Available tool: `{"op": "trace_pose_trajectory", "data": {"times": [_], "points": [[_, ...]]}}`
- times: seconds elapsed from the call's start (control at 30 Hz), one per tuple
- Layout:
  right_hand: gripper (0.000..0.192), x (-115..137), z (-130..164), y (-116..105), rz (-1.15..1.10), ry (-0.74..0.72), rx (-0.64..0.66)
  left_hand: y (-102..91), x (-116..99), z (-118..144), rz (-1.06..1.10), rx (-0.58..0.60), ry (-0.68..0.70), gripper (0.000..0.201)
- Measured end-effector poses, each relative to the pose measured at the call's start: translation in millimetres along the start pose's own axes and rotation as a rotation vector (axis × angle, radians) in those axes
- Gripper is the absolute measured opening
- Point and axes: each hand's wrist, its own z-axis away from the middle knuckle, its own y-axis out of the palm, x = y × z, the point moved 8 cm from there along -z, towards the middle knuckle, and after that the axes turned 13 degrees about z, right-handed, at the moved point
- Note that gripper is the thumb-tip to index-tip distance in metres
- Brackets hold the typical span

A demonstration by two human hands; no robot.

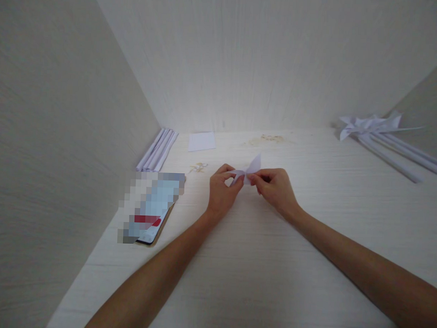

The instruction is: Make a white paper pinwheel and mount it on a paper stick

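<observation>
Pinching a small folded paper piece point(252, 166) between them, the left hand point(221, 190) and the right hand point(275, 187) meet just above the white table point(258, 261), fingers closed on the paper from either side. One pointed flap stands up from the pinch; the rest is hidden by the fingers, so the folding looks only partly done. Far to the right of the paper piece lie finished paper pinwheels point(370, 125) on rolled paper sticks point(405, 158), which suggests several are already made. Beyond the paper piece, toward the back wall, lies a blank paper square point(202, 141), unfolded. Left of that, a bundle of spare rolled sticks point(157, 150) rests in the corner. A phone point(150, 207) lies left of the hands. No box or tray shows; everything sits loose on the table.
</observation>
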Motion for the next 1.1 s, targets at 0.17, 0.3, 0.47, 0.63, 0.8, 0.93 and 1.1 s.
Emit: {"op": "trace_pose_trajectory", "data": {"times": [0.17, 0.3, 0.47, 0.63, 0.8, 0.93, 1.1], "points": [[0.022, -18, 6, 29, -0.534, 0.417, 0.286, 0.1, -3, 0, -0.017, 0.009, 0.027, 0.014], [0.022, -16, 1, 24, -0.513, 0.352, 0.235, -0.5, -2, 0, -0.017, 0.008, 0.027, 0.013], [0.024, -14, -4, 17, -0.313, 0.197, 0.201, 0.4, 0, 0, -0.011, 0.020, 0.013, 0.012], [0.025, 10, -2, -6, 0.143, -0.196, -0.047, -0.1, 3, 0, 0.021, -0.006, -0.023, 0.014], [0.026, -1, -2, 3, -0.030, 0.020, 0.023, 0.4, 0, 0, 0.014, -0.003, 0.001, 0.014], [0.025, -12, 2, 21, -0.279, 0.243, 0.177, -1.2, -2, 0, 0.013, -0.017, 0.012, 0.015], [0.024, 21, 5, -6, 0.222, -0.267, -0.132, -1.1, 3, 0, 0.065, -0.032, -0.027, 0.014]]}}
